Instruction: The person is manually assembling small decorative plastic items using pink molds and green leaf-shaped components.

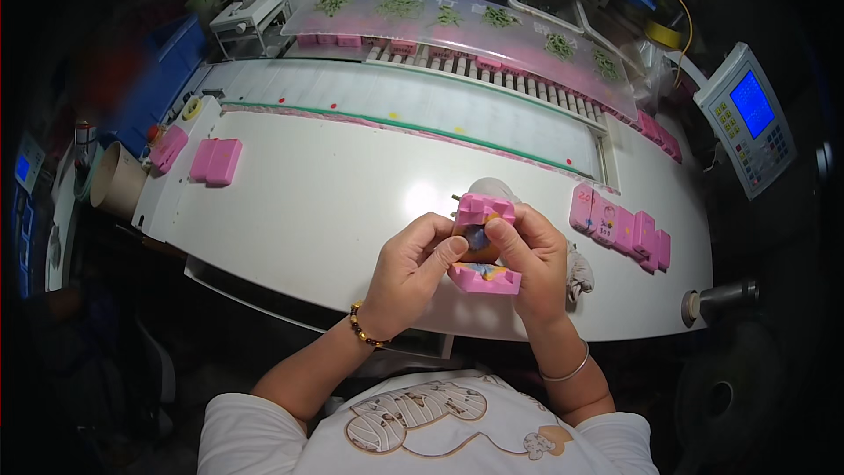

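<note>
Both hands grip a pink mould (482,208) with notched edges, over the near part of the white table. My left hand (411,266) closes on its left side, thumb pressed near a dark round patch (476,238) in its middle. On the other side my right hand (534,255) is closed, its thumb bent over the front. Orange shows just below the dark patch. A second pink mould piece (486,280), with yellow and blue marks inside, sits below, between my hands; what supports it is hidden. Behind the mould is a pale rounded thing (491,186), partly covered.
Pink moulds (620,227) stand in a row at the right, others (215,161) at the left. A crumpled grey cloth (579,274) lies beside my right wrist. Beyond runs a white belt (369,109); a clear shelf (422,13) bears green clumps. A blue-screened control panel (752,114) rises at right.
</note>
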`<move>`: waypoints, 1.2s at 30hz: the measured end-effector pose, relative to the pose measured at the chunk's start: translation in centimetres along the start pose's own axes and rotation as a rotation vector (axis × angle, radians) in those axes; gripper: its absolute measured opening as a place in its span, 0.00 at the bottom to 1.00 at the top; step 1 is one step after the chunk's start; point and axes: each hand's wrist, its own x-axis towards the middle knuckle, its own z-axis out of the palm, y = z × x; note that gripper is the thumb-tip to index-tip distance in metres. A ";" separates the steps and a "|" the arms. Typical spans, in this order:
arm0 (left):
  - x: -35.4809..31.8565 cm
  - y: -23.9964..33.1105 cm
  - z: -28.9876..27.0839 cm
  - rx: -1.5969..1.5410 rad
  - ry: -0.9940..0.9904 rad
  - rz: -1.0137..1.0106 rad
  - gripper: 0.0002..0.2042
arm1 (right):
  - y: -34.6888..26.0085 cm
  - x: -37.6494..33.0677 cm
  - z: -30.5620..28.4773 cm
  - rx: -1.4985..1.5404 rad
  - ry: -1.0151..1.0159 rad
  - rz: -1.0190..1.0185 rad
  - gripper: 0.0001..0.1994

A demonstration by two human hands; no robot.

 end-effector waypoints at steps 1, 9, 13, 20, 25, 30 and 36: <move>-0.1 0.0 0.1 0.000 -0.001 0.000 0.07 | 0.0 -0.1 -0.1 -0.001 0.000 -0.001 0.07; -0.2 -0.4 0.3 -0.087 0.065 0.024 0.08 | -0.4 -0.3 -0.1 0.241 -0.054 0.173 0.05; 0.1 0.1 0.5 -0.125 0.112 0.042 0.10 | 0.8 -0.3 -0.8 -0.047 -0.037 -0.091 0.07; -0.1 -0.4 -0.3 -0.123 -0.008 0.039 0.11 | 0.4 -0.8 -1.4 -0.103 -0.159 -0.195 0.11; -0.3 -0.3 -0.7 -0.174 -0.073 0.016 0.11 | 0.5 -1.1 -1.4 0.128 -0.178 -0.038 0.09; -0.4 -0.4 -0.6 -0.206 -0.033 -0.010 0.12 | 0.6 -1.4 -1.0 0.303 -0.162 0.144 0.09; 0.0 -0.4 0.1 -0.186 0.120 -0.073 0.15 | -0.4 -0.7 0.3 0.399 -0.037 0.241 0.13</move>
